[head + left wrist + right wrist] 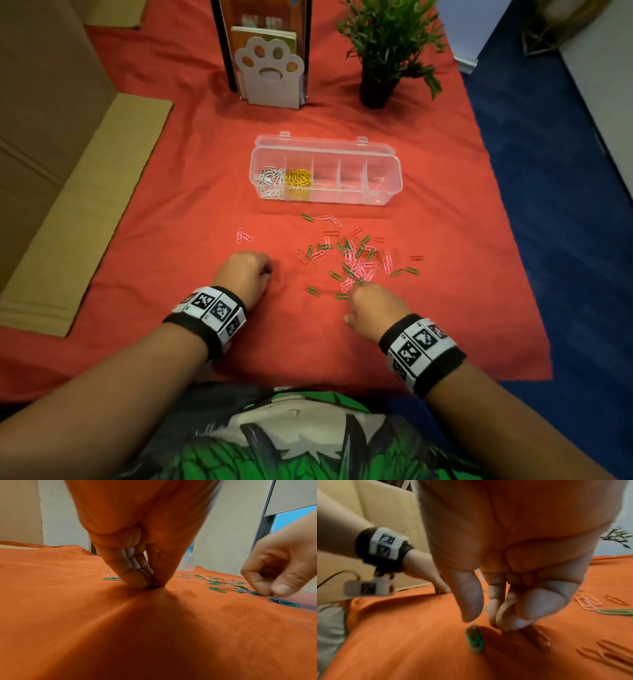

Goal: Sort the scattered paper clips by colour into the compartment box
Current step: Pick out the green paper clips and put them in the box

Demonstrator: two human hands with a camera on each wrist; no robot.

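Note:
The clear compartment box (394, 161) stands open mid-table, with white clips (270, 181) in its leftmost cell and yellow clips (298, 181) in the one beside it. Green, pink and red clips (356, 260) lie scattered in front of it. My left hand (265, 272) (154, 586) pinches thumb and fingers together at the cloth, a small dark clip just showing between the tips. My right hand (352, 291) (486, 623) hovers at the pile's near edge, thumb and fingers apart. A green clip (475, 638) lies below the gap, and the fingertips (505, 626) touch a red clip (537, 638).
Two pink clips (244, 236) lie apart, left of the pile. A paw-shaped book holder (270, 75) and a potted plant (380, 78) stand behind the box. Cardboard (68, 205) lies along the left. The red cloth ends at blue floor (565, 240) on the right.

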